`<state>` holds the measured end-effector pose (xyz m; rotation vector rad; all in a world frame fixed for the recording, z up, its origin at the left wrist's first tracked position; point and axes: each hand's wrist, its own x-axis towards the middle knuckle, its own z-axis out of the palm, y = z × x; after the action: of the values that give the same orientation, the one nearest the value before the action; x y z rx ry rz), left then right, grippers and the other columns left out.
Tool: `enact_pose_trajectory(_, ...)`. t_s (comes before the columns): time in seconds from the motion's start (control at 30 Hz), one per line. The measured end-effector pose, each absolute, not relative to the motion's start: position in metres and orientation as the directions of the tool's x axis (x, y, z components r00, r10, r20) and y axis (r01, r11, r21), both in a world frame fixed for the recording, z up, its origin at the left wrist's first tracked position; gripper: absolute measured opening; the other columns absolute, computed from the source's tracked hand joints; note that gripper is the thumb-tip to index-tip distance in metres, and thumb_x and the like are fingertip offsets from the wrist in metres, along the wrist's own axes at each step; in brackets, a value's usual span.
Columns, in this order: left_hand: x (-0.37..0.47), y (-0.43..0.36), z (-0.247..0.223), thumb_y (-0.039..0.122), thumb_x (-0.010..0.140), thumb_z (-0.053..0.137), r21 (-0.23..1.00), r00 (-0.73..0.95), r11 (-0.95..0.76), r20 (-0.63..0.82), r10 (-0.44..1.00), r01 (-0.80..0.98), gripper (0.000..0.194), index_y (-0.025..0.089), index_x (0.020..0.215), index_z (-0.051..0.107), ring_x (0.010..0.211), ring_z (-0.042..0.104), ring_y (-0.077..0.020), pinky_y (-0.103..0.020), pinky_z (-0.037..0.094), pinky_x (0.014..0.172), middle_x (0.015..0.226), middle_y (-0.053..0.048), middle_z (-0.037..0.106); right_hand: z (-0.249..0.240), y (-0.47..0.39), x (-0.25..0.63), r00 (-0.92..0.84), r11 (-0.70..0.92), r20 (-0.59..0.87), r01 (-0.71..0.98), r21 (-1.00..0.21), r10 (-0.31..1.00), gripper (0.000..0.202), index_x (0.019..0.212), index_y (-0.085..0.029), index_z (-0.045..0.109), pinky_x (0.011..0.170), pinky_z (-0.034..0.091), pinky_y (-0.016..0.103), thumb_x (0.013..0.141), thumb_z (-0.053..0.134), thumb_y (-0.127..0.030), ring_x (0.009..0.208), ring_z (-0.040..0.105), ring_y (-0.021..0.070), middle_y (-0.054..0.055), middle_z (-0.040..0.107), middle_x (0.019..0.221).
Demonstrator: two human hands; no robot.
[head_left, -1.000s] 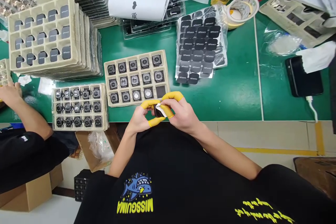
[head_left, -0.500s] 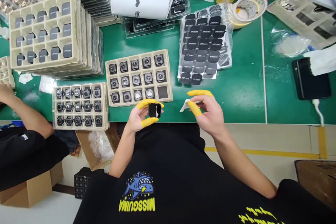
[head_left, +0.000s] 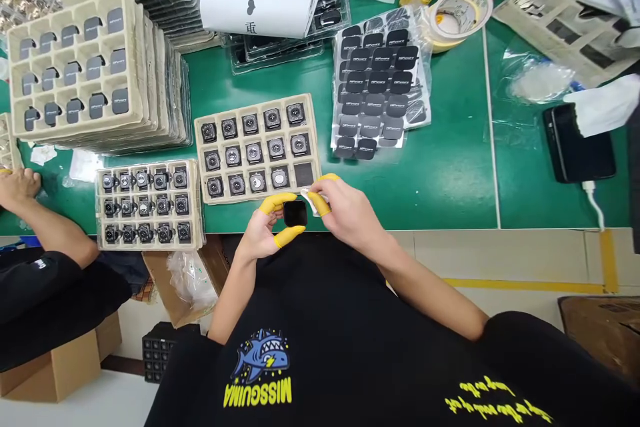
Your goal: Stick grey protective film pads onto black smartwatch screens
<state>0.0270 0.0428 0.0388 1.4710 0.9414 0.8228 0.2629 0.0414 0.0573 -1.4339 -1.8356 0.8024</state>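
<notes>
My left hand [head_left: 265, 227], in yellow finger cots, grips a square black smartwatch body [head_left: 295, 213] by its edges, with the dark screen facing up. Close on its right, my right hand [head_left: 347, 210] pinches a small white cloth [head_left: 311, 201] between thumb and fingers, also in yellow cots. The cloth is right beside the watch; I cannot tell whether they touch. Just beyond my hands lies a beige tray [head_left: 199, 177] of watch bodies, backs up, with one compartment at its near right corner holding no watch.
A second tray of watches [head_left: 201, 227] lies left, before a tall stack of trays [head_left: 160, 93]. Sheets of black labels [head_left: 373, 103], a tape roll [head_left: 460, 17] and a phone on a cable [head_left: 583, 147] are rightward. A co-worker's arm [head_left: 55, 220] rests at far left.
My right hand has moved left with the cloth, up to the watch. The bright reflection on the watch screen is gone. My left hand has hardly moved, and the view has shifted slightly.
</notes>
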Motion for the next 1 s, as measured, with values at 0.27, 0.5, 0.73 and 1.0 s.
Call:
enact_pose_trajectory(0.27,0.018,0.051,0.038,0.05,0.097,0.086,0.966,0.635,0.231,-0.106,0.765,-0.117,0.068,0.025,0.156,0.063,0.087,0.077,-0.0185,-0.031,0.066,0.083,0.112,-0.009,0.079,0.072,0.04,0.276,-0.176,0.178,0.159,0.1,-0.979,0.972,0.006,0.109,-0.028,0.068,0.074,0.059,0.032,0.113,0.065,-0.032,0.087,0.071,0.0183,0.004,0.074,0.106)
enact_pose_trajectory(0.5,0.025,0.049,0.045,0.05,0.102,0.079,0.943,0.592,0.305,-0.172,0.787,-0.132,0.06,0.032,0.155,0.058,0.09,0.066,-0.0149,-0.024,0.058,0.074,0.116,-0.005,0.072,0.067,0.034,0.262,-0.19,0.197,0.167,0.15,-0.969,0.967,0.008,0.109,-0.027,0.066,0.074,0.055,0.032,0.114,0.061,-0.031,0.085,0.068,0.0181,0.004,0.074,0.101)
enact_pose_trajectory(0.73,0.024,0.047,0.041,0.065,0.105,0.068,0.942,0.558,0.32,-0.213,0.802,-0.1,0.063,0.023,0.153,0.066,0.063,0.053,-0.0116,-0.028,0.053,0.065,0.085,0.0,0.066,0.068,0.033,0.26,-0.191,0.18,0.141,0.206,-0.962,0.971,0.004,0.111,-0.027,0.065,0.075,0.057,0.03,0.11,0.063,-0.024,0.09,0.07,0.019,0.004,0.074,0.105)
enact_pose_trajectory(1.0,0.032,0.042,0.041,0.07,0.096,0.079,0.982,0.51,0.178,-0.182,0.841,0.058,0.081,0.026,0.16,0.057,0.1,0.073,-0.0246,-0.038,0.064,0.088,0.129,-0.012,0.074,0.058,0.024,0.245,-0.146,-0.068,-0.092,0.166,-0.984,0.985,0.008,0.107,-0.027,0.059,0.062,0.05,0.03,0.102,0.066,-0.027,0.074,0.062,0.0172,0.001,0.069,0.096)
